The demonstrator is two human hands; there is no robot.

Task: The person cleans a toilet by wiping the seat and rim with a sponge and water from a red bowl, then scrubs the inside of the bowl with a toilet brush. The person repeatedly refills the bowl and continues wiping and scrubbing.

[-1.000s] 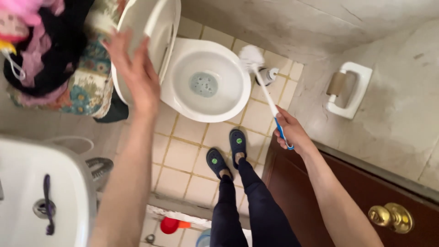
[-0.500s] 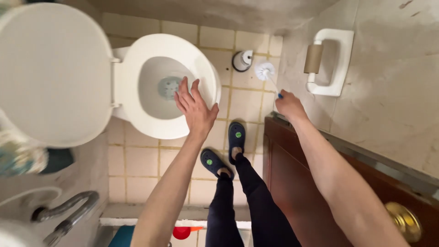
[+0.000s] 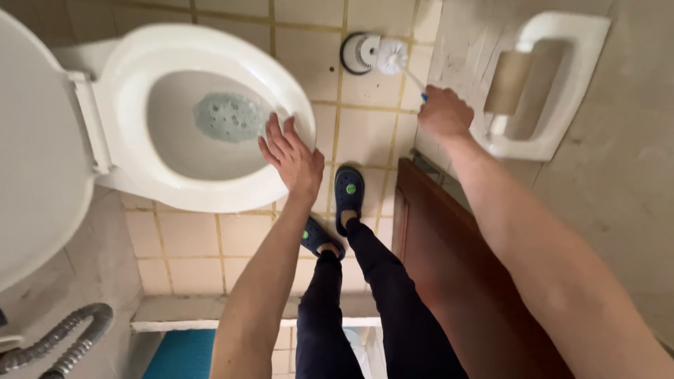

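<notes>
A second ago the left hand (image 3: 291, 158) was raised at the upturned white plastic lid (image 3: 31, 154) of the white ceramic toilet bowl (image 3: 203, 116); it has since dropped, and now hangs open, fingers spread, over the bowl's near rim. The right hand (image 3: 444, 112) has carried the white-bristled toilet brush with the blue handle (image 3: 393, 56) away from the bowl's right edge, and its head now sits at the round dark brush holder (image 3: 359, 53) on the tiled floor to the right of the bowl. The view has also tipped lower and closer to the bowl.
</notes>
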